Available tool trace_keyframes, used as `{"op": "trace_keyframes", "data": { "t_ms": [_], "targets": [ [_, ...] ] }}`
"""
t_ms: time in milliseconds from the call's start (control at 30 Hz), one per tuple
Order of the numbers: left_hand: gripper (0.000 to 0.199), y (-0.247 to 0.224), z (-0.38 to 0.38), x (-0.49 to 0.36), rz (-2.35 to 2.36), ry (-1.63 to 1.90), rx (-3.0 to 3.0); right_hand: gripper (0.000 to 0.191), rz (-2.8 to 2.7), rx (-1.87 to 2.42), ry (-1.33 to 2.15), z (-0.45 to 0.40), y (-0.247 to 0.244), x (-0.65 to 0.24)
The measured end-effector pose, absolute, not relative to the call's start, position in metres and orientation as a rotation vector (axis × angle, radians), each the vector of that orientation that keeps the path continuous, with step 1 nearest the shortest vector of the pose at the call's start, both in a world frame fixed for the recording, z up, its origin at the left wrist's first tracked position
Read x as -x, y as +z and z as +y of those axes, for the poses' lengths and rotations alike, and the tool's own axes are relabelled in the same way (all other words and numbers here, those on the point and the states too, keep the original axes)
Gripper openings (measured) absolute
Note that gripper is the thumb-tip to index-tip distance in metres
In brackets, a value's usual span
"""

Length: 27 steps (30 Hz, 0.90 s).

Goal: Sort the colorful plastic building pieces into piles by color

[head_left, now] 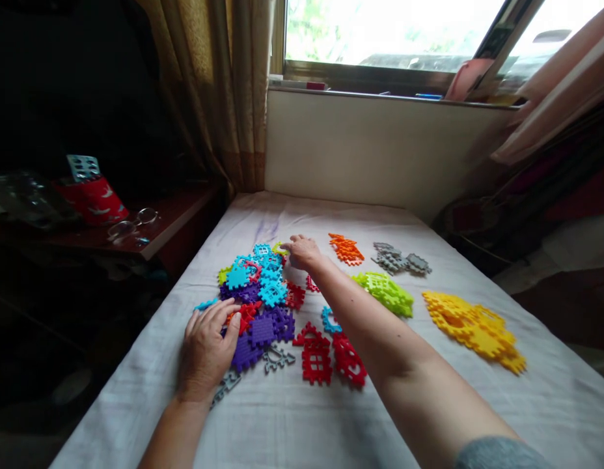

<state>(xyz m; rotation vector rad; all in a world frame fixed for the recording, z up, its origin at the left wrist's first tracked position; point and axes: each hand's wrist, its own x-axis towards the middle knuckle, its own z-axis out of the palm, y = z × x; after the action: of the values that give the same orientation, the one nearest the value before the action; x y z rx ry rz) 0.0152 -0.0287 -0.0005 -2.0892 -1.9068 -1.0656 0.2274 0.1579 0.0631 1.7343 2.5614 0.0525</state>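
Note:
Flat toothed plastic pieces lie in a mixed pile, with blue pieces at the back and purple pieces nearer me. My left hand rests at the pile's left edge, fingers spread beside a red-orange piece. My right hand reaches to the back of the pile, its fingers closed at a yellow-green piece. Red pieces lie in front. Apart from the pile, to the right, are orange pieces, grey pieces, lime green pieces and yellow pieces.
The pieces lie on a bed or table covered with a pale sheet. On the left, a dark desk holds eyeglasses and a red container. A low wall and a window stand behind.

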Motion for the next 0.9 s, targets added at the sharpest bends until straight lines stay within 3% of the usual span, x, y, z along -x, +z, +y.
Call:
{"op": "trace_keyframes", "data": {
  "t_ms": [133,267,700,900],
  "targets": [
    [0.029,-0.002,-0.029,-0.015,-1.904,-1.071,2.078,0.034,2.542,-1.722,0.068,0.162,0.06,-0.224],
    [0.029,-0.003,-0.028,-0.015,-1.897,-1.075,2.064,0.034,2.547,-1.739,0.129,0.15,0.069,-0.239],
    [0.032,0.006,-0.025,-0.012,-1.891,-1.142,2.046,0.024,2.316,-1.784,0.168,0.057,0.111,-0.374],
    [0.041,0.024,-0.018,0.006,-2.39,-0.994,1.908,0.019,2.553,-1.97,0.213,0.023,0.086,-0.387]
  ]
}}
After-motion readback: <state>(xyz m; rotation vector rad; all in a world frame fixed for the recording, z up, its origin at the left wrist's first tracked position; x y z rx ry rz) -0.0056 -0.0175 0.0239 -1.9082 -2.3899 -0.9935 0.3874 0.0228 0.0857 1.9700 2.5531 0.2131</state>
